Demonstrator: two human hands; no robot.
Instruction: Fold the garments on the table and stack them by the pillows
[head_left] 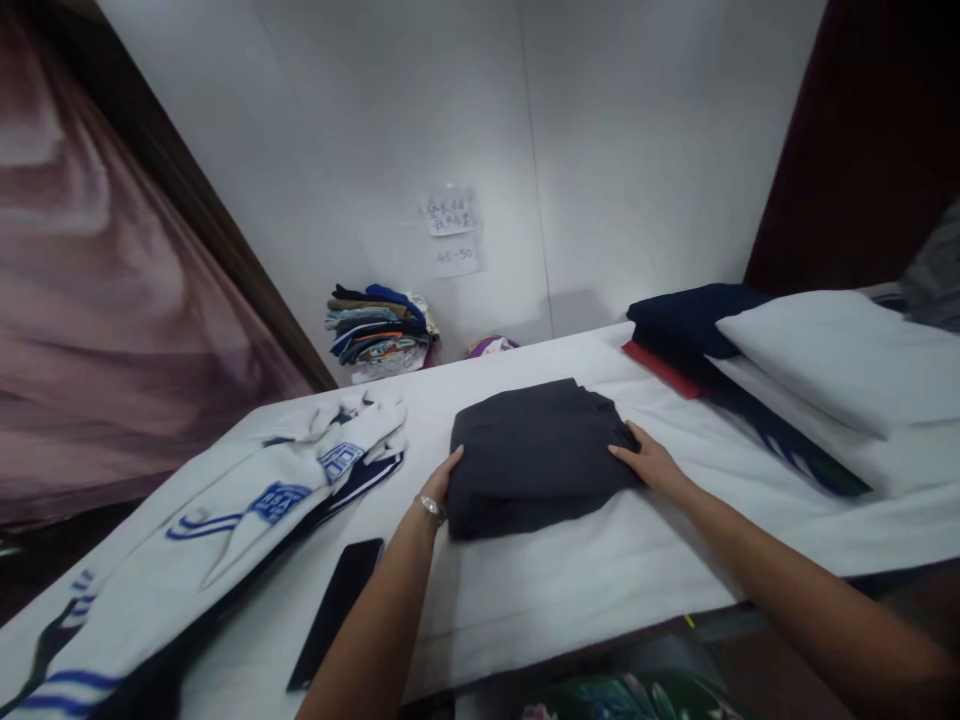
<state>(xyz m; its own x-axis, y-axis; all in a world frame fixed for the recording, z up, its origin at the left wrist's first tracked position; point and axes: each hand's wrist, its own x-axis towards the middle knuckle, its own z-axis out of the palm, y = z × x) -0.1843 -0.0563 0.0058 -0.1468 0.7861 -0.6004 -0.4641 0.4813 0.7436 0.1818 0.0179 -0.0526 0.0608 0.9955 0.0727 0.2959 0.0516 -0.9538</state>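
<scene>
A dark grey folded garment [536, 450] lies in a thick, roughly square bundle on the white-covered table, in the middle of the head view. My left hand [442, 480], with a silver band at the wrist, grips its left edge, thumb on top. At the opposite side my right hand [646, 460] holds the right edge, thumb above and the fingers partly hidden under the cloth. The garment's exact kind does not show.
White and blue clothes [277, 490] lie spread out at left, beside a black phone [337, 610]. Folded garments [817, 350] are piled at right. Behind the table stands a clothes stack [382, 330], near paper notes [454, 230] on the wall. A pink curtain [112, 300] hangs at left.
</scene>
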